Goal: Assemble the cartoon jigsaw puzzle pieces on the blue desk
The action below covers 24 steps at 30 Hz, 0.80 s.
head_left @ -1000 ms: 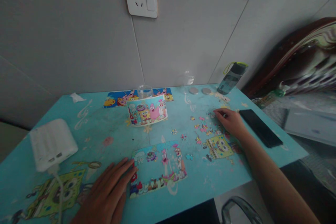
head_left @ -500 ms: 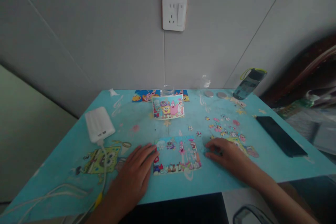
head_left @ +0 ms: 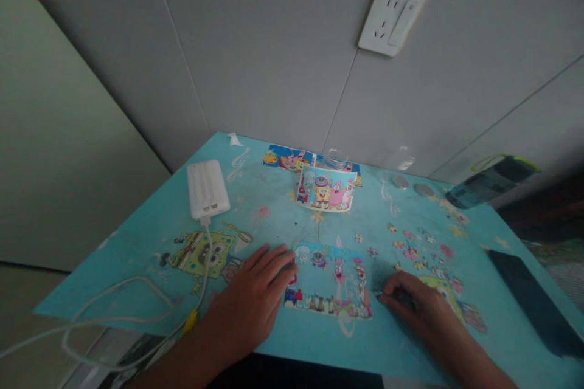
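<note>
A partly assembled jigsaw puzzle [head_left: 328, 310] lies on the table, its border joined around an open middle where the blue tabletop shows. My left hand [head_left: 255, 292] rests flat with fingers stretched out, the fingertips on the puzzle's left edge. Just right of the puzzle, my right hand [head_left: 422, 304] has thumb and forefinger pinched on a small puzzle piece [head_left: 378, 293], mostly hidden by the fingertips. Loose puzzle pieces [head_left: 410, 252] are scattered beyond that hand. Behind the puzzle stands a picture card [head_left: 326, 189] with the cartoon scene.
At left a white power bank [head_left: 207, 188] trails a cable [head_left: 207, 261]. A clear round container [head_left: 335, 159] stands behind the card. Two round lids [head_left: 400, 182], a tilted bottle [head_left: 493, 182] and a dark phone-like slab [head_left: 533, 298] are on the right. A wall closes off the back.
The view has turned left and tilted, so everything sits further right. My right hand's thumb and forefinger have come closer together. My left hand stays at the puzzle's left edge.
</note>
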Each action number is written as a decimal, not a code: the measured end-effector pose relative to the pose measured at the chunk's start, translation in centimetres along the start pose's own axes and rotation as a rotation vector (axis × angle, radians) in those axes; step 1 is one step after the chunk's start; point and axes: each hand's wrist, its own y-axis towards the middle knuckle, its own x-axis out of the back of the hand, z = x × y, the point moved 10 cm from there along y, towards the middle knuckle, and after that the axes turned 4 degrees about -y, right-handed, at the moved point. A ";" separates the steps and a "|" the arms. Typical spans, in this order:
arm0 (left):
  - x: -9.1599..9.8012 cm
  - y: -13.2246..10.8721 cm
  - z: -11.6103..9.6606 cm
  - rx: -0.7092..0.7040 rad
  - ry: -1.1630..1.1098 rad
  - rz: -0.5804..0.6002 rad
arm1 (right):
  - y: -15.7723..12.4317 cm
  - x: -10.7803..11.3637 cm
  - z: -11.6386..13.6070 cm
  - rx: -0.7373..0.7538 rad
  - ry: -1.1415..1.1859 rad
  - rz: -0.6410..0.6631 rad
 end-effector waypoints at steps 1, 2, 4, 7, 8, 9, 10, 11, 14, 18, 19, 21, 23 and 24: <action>0.0 0.0 0.1 0.005 -0.008 0.000 | 0.2 0.0 0.6 0.016 0.012 0.009; 0.0 0.1 0.1 0.008 -0.014 -0.001 | 0.5 0.0 1.4 0.039 0.025 0.017; -0.1 0.1 0.2 0.009 -0.018 -0.002 | 1.6 0.1 3.9 0.111 0.050 0.047; -0.3 0.1 0.1 0.003 -0.006 0.008 | 4.5 0.3 9.1 0.276 0.040 0.077; -0.3 0.1 0.1 0.000 -0.002 0.012 | 5.5 0.1 10.9 0.339 0.021 0.106; -0.3 0.1 0.0 -0.002 0.000 0.012 | 6.4 -0.4 12.7 0.415 -0.012 0.153; -0.3 0.2 0.0 0.000 0.002 0.009 | 7.1 -1.0 14.4 0.503 -0.049 0.191; -0.3 0.2 0.0 0.001 0.003 0.008 | 7.6 -1.6 15.7 0.574 -0.080 0.230; -0.3 0.2 0.1 0.009 0.009 0.021 | 8.9 -2.6 17.1 0.657 -0.139 0.244; -0.2 0.2 0.1 0.015 0.001 0.016 | 9.6 -2.0 14.7 0.550 -0.105 0.126; -0.2 0.2 0.1 0.014 -0.001 0.013 | 9.6 -1.6 13.9 0.511 -0.072 0.101; -0.1 0.2 0.0 0.011 -0.003 0.009 | 9.4 -1.2 12.5 0.452 -0.007 0.072; -0.1 0.3 0.0 0.011 -0.009 0.000 | 9.0 -1.2 12.0 0.437 0.037 0.072; 0.0 0.3 0.1 0.016 -0.011 -0.007 | 8.8 -1.5 11.9 0.436 0.047 0.086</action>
